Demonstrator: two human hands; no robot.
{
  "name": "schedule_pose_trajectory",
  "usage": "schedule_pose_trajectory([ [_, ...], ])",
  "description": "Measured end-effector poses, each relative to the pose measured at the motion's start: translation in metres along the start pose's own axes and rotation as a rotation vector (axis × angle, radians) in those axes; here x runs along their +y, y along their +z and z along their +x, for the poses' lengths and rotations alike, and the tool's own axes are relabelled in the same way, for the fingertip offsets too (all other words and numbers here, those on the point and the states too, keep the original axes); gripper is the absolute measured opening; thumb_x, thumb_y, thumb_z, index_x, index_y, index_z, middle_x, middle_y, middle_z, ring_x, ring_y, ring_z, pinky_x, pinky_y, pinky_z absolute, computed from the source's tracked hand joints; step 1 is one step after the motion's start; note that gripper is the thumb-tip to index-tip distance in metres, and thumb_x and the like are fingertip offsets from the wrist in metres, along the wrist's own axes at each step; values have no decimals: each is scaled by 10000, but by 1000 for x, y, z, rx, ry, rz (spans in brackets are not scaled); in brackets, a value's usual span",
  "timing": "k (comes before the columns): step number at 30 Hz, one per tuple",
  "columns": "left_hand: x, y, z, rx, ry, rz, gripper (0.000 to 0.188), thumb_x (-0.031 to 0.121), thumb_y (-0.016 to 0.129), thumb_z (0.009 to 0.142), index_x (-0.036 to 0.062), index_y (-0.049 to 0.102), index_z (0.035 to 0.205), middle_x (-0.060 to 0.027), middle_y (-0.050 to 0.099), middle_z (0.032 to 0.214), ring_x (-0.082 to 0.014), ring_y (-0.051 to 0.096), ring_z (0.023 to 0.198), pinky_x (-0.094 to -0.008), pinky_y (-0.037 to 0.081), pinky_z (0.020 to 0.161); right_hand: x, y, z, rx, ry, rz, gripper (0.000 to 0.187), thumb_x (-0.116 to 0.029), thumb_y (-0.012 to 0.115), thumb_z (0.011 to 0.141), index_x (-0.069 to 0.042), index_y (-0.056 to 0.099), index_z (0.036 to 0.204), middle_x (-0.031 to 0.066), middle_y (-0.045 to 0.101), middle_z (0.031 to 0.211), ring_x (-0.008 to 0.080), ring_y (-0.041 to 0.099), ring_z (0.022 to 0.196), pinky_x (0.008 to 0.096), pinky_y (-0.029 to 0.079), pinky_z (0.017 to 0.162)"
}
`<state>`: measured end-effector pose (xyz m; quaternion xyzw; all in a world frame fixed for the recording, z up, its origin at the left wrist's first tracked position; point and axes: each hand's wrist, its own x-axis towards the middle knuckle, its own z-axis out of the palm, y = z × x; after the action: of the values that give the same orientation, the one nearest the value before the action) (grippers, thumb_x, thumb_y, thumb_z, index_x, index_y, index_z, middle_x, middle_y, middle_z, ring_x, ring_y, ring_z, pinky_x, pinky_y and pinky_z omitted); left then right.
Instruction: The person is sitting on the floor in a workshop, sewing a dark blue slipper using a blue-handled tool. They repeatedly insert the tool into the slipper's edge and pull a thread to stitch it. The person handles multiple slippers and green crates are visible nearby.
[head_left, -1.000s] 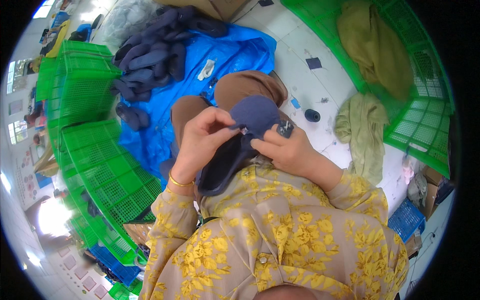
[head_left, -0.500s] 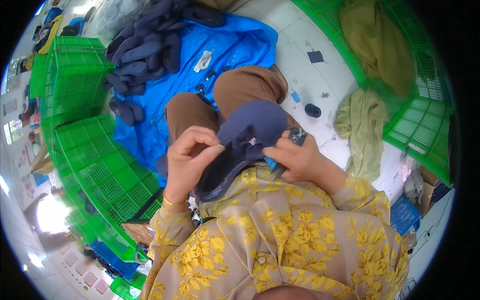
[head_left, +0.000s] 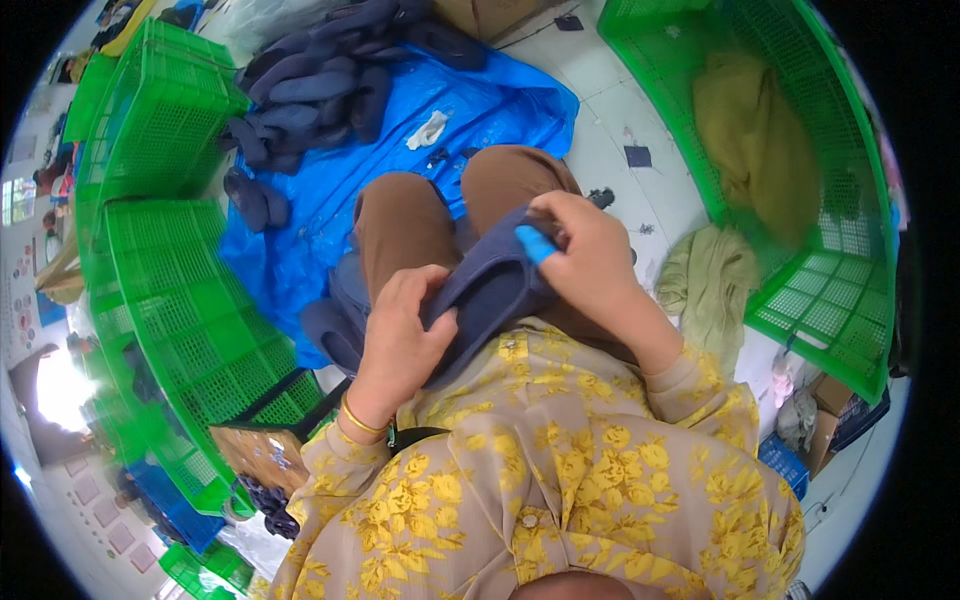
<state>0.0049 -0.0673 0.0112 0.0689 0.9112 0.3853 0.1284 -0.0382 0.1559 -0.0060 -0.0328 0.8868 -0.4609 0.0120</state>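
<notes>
A dark blue slipper (head_left: 487, 295) lies across my lap with its opening turned up toward me. My left hand (head_left: 405, 325) pinches its near left edge between thumb and fingers. At the far right end my right hand (head_left: 590, 245) grips the slipper, its thumb wrapped in a blue covering. A small dark object (head_left: 601, 198) sticks out beyond the right knuckles; its kind and whether the hand holds it cannot be made out. More dark blue slippers (head_left: 335, 330) rest beside my left thigh, partly hidden by my left hand and leg.
A heap of dark blue slippers (head_left: 315, 90) lies on a blue sheet (head_left: 500, 105) ahead, with a white cloth scrap (head_left: 428, 130). Green crates (head_left: 190, 300) line the left. At right stands another green crate (head_left: 660, 110) holding olive cloth (head_left: 755, 150); pale green cloth (head_left: 705, 285) hangs nearby.
The slipper has turned from showing its rounded, smooth side to showing its opening. My right hand has moved up and away to its far end; my left hand still holds the near side.
</notes>
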Motion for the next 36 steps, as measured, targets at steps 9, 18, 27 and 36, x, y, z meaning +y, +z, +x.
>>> schedule_pose_trajectory([
  [9,-9,-14,-25,88,-36,-23,175,75,627,789,14,643,952,-166,627,900,-363,616,834,-392,498,746,18,-4,-2,20,133,315,118,-88,647,851,-42,655,959,0,631,815,69,556,741,238,461,687],
  [18,-101,-180,-98,917,-361,-603,181,132,609,888,24,662,1023,-54,682,956,-113,624,814,-255,494,724,61,-22,-9,133,294,659,96,-59,589,917,-63,624,1006,-83,456,697,3,304,497,198,214,449],
  [27,-151,-195,-164,1192,-268,-587,264,243,493,983,24,630,1039,-113,641,1082,-227,608,999,-363,522,818,47,-3,-6,56,290,594,67,-89,594,929,-97,617,992,-86,447,702,-4,318,535,189,226,470],
  [36,-296,68,-139,362,-845,-24,607,405,743,757,-76,583,1091,-287,643,1064,-439,600,1051,-472,479,902,53,10,-23,78,162,233,88,-136,636,874,-49,628,877,-1,576,754,79,500,711,274,440,654],
])
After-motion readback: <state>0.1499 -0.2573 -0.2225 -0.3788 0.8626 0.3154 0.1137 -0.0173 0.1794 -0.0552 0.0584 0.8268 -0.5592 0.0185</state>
